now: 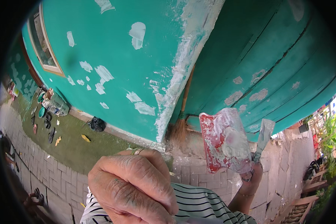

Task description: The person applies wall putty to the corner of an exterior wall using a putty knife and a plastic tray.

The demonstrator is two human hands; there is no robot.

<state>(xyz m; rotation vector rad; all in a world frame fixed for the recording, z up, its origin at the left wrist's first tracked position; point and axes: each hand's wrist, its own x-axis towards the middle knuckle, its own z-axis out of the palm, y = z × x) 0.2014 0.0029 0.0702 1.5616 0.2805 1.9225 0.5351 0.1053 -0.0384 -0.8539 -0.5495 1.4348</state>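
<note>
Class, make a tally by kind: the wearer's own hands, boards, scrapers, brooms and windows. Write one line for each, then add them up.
Hands: 2, the left hand and the right hand
Boards: 1, the red board
Scrapers: 1, the scraper
Brooms: 1, the straw broom
Windows: 1, the framed window
Total: 6

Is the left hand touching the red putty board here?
Apart: the head view shows grey paving plainly between the left hand and the red putty board.

The scraper (265, 133) is right of the board (208, 138), the broom (180, 130) stands behind, on its left, and sandals (51, 135) lie farther left
</note>
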